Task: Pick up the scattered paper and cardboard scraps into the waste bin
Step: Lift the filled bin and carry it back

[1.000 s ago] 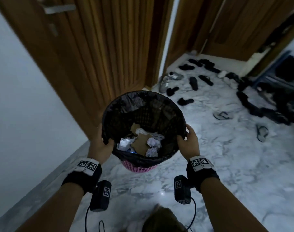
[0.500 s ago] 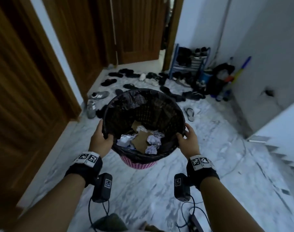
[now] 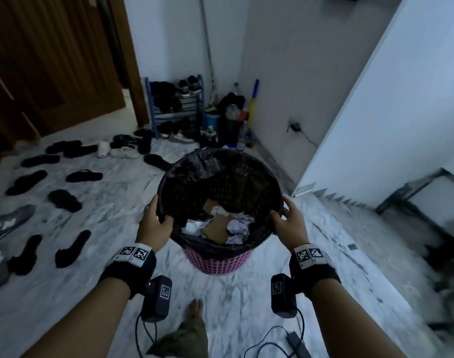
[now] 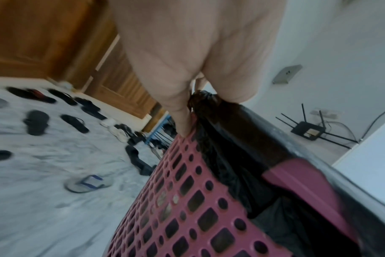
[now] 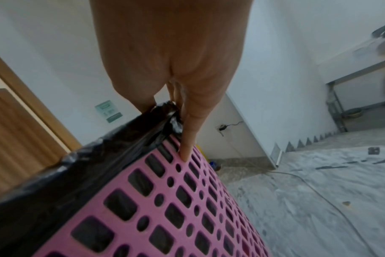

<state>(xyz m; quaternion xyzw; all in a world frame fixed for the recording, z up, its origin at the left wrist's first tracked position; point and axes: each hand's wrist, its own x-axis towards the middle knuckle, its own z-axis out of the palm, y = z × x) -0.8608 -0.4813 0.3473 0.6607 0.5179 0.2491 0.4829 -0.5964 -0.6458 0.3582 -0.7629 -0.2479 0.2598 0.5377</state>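
The left hand (image 3: pixel 154 223) and right hand (image 3: pixel 289 224) are gripping the pink waste bin (image 3: pixel 218 262) by opposite rims, fingers (image 4: pixel 182 120) curled over its liner, carrying it above the marble floor (image 3: pixel 246 293) with paper and cardboard scraps (image 3: pixel 220 224) already inside, so the pickup is looking largely done.

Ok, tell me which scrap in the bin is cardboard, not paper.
The flat brown piece in the middle of the waste bin. The scraps beside it are crumpled white paper. A smaller brown bit lies behind it.
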